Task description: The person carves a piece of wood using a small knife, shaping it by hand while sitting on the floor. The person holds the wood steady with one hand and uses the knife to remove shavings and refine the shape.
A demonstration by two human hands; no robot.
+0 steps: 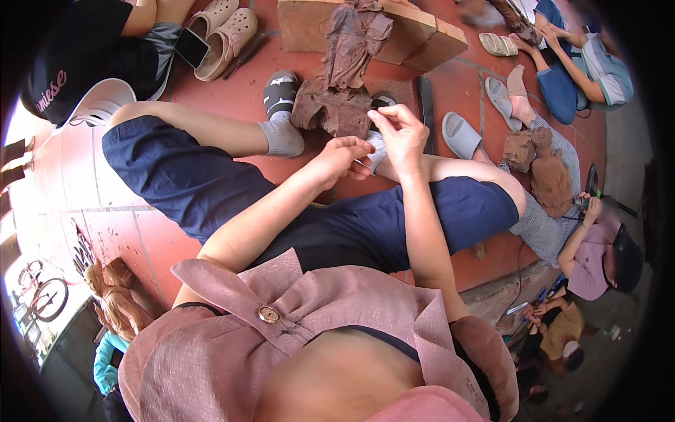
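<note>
A reddish-brown carved figure in draped robes (355, 46) stands upright on its rough, blocky base (332, 111), on the tiled floor between my feet. My left hand (343, 159) is just in front of the base, its fingers curled in and thumb against them. Slightly higher, beside the base's right edge, my right hand (402, 133) has thumb and forefinger pinched together. Anything held in either pinch is too small to make out. Both hands look apart from the figure.
Wooden blocks (415, 39) lie behind the figure. Clogs (226, 42), a dark slim tool (243, 56) and a person with a phone (192, 48) are at far left. To the right, a person works on another carved figure (550, 176) near grey slippers (462, 136). More carvings (116, 299) stand at lower left.
</note>
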